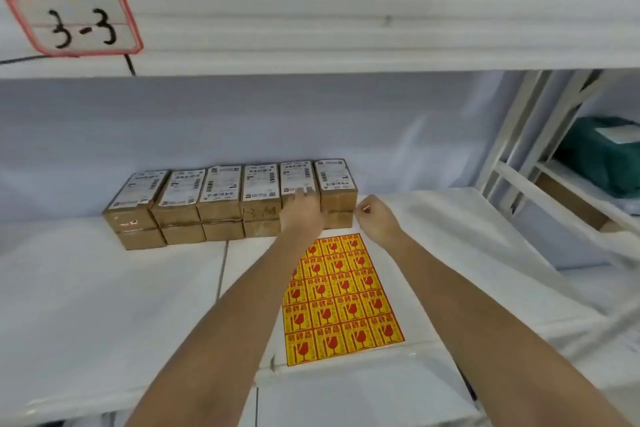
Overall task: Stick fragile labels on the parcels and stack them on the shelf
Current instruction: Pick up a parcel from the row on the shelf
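Observation:
Several small brown cardboard parcels with white shipping labels stand in a double-height row at the back of the white shelf. My left hand rests on the front of the fifth stack, fingers reaching up to its top label. My right hand hovers just right of the last stack, fingers curled with thumb and forefinger pinched together; whether it holds a sticker I cannot tell. A yellow sheet of red fragile stickers lies flat on the shelf beneath my forearms.
The upper shelf beam runs overhead, carrying a red-bordered tag reading 3-3. White metal uprights stand at the right. Behind them, a green package lies on a neighbouring shelf.

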`<state>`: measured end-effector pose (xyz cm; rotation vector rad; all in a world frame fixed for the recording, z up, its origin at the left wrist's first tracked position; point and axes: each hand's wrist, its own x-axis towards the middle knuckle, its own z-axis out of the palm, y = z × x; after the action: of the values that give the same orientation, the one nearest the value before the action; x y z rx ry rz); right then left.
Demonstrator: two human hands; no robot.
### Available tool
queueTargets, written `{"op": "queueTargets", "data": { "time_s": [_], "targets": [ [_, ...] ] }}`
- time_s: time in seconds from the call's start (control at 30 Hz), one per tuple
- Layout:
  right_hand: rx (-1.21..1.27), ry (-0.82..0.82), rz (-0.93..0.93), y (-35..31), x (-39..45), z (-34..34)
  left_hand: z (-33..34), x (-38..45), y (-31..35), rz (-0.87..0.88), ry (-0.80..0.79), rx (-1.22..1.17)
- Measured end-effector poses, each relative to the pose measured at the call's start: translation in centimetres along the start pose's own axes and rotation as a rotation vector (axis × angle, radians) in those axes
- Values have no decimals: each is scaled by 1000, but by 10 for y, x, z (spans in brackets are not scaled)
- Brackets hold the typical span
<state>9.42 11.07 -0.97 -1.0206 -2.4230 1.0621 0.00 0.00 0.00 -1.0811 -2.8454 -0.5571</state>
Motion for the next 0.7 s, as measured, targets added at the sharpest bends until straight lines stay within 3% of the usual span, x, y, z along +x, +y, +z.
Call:
{"op": "queueTargets", "data": {
  "time_s": [0.33,0.7],
  "targets": [
    [-45,23,14,-8,54,-13,4,49,11,-4,11,135],
    [-22,-235,34,-5,103,-16,22,83,27,-164,-131,231]
  ]
}}
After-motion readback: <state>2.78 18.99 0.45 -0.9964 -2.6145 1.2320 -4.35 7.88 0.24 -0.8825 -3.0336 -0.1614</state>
